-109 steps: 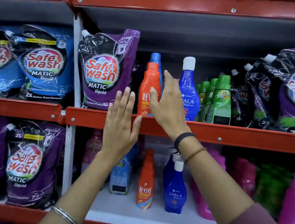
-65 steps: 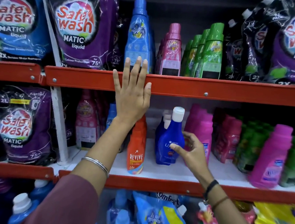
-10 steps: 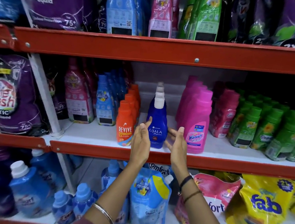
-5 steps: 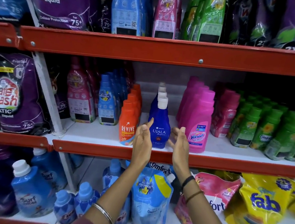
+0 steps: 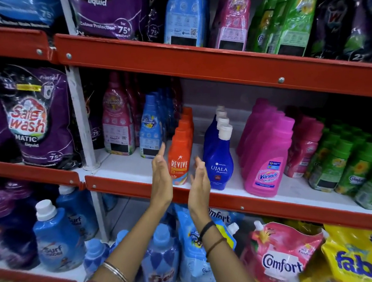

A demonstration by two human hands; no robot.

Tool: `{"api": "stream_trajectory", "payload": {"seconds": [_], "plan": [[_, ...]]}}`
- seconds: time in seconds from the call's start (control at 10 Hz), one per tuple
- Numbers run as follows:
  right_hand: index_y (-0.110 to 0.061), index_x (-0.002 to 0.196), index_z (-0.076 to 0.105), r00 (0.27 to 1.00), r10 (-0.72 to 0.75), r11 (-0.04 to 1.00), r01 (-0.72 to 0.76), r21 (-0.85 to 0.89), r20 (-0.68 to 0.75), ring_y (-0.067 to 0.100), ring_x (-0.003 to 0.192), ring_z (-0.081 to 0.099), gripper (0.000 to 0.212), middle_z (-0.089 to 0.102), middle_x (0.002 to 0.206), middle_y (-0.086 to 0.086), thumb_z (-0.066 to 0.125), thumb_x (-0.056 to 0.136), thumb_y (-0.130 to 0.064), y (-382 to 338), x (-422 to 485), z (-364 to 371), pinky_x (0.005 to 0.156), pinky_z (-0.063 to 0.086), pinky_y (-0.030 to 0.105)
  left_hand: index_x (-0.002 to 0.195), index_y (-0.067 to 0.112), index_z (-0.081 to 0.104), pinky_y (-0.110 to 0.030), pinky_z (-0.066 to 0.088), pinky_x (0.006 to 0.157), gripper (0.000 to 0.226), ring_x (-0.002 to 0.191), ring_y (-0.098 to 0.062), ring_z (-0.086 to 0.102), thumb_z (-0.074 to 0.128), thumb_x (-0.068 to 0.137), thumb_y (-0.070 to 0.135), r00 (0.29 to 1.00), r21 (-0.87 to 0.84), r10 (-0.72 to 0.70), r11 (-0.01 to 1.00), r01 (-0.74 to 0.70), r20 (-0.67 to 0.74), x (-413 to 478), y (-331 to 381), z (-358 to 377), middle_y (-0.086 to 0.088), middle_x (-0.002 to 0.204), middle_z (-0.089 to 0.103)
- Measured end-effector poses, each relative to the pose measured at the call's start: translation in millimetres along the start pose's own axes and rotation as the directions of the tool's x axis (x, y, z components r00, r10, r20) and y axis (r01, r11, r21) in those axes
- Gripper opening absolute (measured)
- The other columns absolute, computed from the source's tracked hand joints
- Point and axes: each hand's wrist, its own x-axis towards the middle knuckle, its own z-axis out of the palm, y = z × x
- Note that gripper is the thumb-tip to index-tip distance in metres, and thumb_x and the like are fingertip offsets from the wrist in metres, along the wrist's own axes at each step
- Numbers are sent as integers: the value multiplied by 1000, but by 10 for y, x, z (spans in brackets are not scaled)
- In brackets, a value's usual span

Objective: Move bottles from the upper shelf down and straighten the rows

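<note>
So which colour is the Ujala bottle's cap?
White, on the Ujala bottle; clearest in the head view.

Head view faces the middle shelf (image 5: 220,202) closely (slightly downward).

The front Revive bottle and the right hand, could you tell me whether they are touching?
Apart. The head view shows white shelf between the front Revive bottle and the open right hand.

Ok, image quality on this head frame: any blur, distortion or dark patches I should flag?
Head view: the shelf edge bows from wide-angle distortion; Revive bottle and Ujala bottle read sharp at centre; the Surf bottles and fab pouch near the edges smear; the back of the middle shelf sits in deep shadow.
</note>
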Motion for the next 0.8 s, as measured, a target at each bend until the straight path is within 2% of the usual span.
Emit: {"api": "stream_trajectory", "payload": {"seconds": [0.1, 0.2, 0.3, 0.4, 0.5, 0.6, 0.7, 0.8], "plan": [[-19, 136, 47, 997, 66, 996, -63, 65, -32, 6, 126, 49, 81, 51, 132, -11, 32, 80, -75, -23, 55, 83, 115, 34, 41, 131, 54, 31, -22, 33, 110, 77, 136, -2, 35, 16, 68, 94, 997, 6, 11, 1000, -12, 71, 7, -5, -26, 7, 153, 32], [-20, 129, 56, 997, 76, 995, -73, 70, -35, 10, 119, 58, 83, 63, 126, -5, 31, 77, -80, -27, 83, 99, 110, 40, 42, 132, 47, 39, -12, 43, 93, 89, 124, -2, 50, 20, 62, 98, 994, -33, 3, 999, 1, 112, 23, -15, -36, 2, 144, 45], [-15, 128, 57, 994, 97, 990, -91, 104, -55, 10, 117, 60, 87, 65, 126, 1, 32, 74, -79, -18, 105, 88, 108, 43, 42, 127, 49, 42, -21, 47, 95, 88, 119, -2, 54, 21, 58, 100, 991, -61, -10, 998, 19, 135, 47, -4, -50, 2, 139, 49], [-13, 129, 56, 994, 101, 988, -95, 123, -48, 7, 112, 62, 87, 68, 116, -6, 32, 77, -79, -37, 108, 74, 108, 43, 41, 124, 52, 43, -30, 46, 102, 85, 118, 0, 53, 20, 58, 100, 991, -74, -30, 996, 40, 133, 76, -19, -61, 3, 140, 48], [-15, 127, 57, 994, 95, 990, -89, 108, -46, 6, 110, 63, 83, 67, 107, -14, 31, 76, -74, -71, 97, 78, 107, 44, 41, 126, 50, 43, -22, 47, 98, 86, 115, 5, 54, 19, 59, 100, 990, -61, -46, 997, 55, 132, 77, -23, -63, 6, 139, 49], [-24, 118, 62, 994, 92, 993, -88, 80, -57, 8, 111, 63, 79, 68, 106, -14, 33, 71, -81, -54, 104, 78, 107, 44, 42, 132, 44, 43, -16, 45, 93, 94, 116, 6, 52, 17, 60, 99, 991, -54, -50, 997, 58, 126, 78, -27, -51, 11, 137, 49], [-33, 101, 65, 993, 98, 994, -95, 52, -59, 8, 110, 63, 62, 68, 104, -15, 33, 73, -78, -93, 124, 83, 107, 44, 43, 137, 39, 42, -20, 43, 98, 80, 123, -5, 51, 14, 78, 85, 992, -5, -72, 997, 73, 102, 46, 21, -55, 7, 141, 47], [-30, 105, 65, 995, 43, 997, -37, 65, -93, 2, 112, 59, 49, 65, 112, -16, 32, 88, -61, -135, 73, -2, 110, 41, 41, 142, 29, 39, -27, 38, 106, 63, 132, -10, 43, 17, 94, 63, 1000, 70, -11, 997, 11, 2, 16, 74, -19, 8, 141, 41]]}}
